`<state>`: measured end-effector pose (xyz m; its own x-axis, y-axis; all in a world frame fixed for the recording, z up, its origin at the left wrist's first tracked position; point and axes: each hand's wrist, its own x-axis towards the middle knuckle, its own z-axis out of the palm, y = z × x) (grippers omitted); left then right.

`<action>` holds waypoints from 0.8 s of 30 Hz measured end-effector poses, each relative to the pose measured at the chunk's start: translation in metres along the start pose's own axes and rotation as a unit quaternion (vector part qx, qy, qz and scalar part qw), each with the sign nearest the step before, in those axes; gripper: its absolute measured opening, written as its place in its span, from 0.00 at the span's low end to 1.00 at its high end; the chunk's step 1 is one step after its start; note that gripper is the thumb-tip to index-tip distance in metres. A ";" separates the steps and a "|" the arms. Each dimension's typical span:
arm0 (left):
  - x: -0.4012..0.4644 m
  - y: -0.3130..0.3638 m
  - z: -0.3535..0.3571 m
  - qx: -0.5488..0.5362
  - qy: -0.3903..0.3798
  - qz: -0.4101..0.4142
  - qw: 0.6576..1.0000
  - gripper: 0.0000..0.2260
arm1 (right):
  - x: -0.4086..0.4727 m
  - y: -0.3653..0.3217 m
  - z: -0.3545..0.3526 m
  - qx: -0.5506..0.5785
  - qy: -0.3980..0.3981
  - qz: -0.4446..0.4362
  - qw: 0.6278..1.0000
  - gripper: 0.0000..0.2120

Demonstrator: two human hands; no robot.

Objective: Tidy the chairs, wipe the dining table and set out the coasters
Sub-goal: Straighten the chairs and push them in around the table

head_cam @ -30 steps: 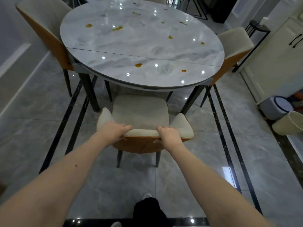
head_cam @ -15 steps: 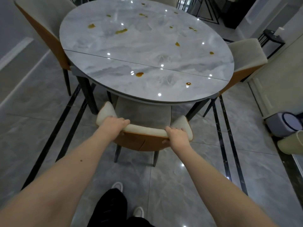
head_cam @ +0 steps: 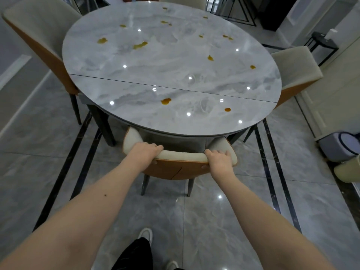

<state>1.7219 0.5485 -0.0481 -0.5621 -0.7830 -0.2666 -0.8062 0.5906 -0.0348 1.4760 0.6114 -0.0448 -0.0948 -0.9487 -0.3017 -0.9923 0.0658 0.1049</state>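
Left hand (head_cam: 145, 152) curled over chair (head_cam: 181, 168) backrest top, left end — right hand (head_cam: 219, 159) clamped on its right end. Chair seat tucked under near edge of table (head_cam: 171, 75) w/ amber spills (head_cam: 166, 101) on top.

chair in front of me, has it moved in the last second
Yes. The chair, gripped by the left hand and right hand, has slid forward under the table; its seat, fully exposed before, is now hidden beneath the table edge.

Glossy marble-look table (head_cam: 175, 75) — matt upholstered chair (head_cam: 181, 154).
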 end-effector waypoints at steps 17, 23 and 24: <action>0.000 0.007 -0.008 -0.004 -0.058 -0.041 0.997 0.19 | -0.009 -0.002 -0.012 0.023 -0.012 0.008 1.000 0.16; 0.000 0.011 -0.010 0.019 -0.067 -0.043 0.997 0.13 | -0.009 -0.002 -0.013 0.030 -0.022 0.010 0.999 0.16; 0.000 0.012 -0.011 0.026 -0.065 -0.042 0.997 0.13 | -0.009 -0.002 -0.013 0.031 -0.023 0.008 0.999 0.16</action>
<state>1.7103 0.5536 -0.0376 -0.4607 -0.8005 -0.3833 -0.8371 0.5354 -0.1120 1.4797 0.6161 -0.0302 -0.1137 -0.9320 -0.3440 -0.9934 0.1018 0.0527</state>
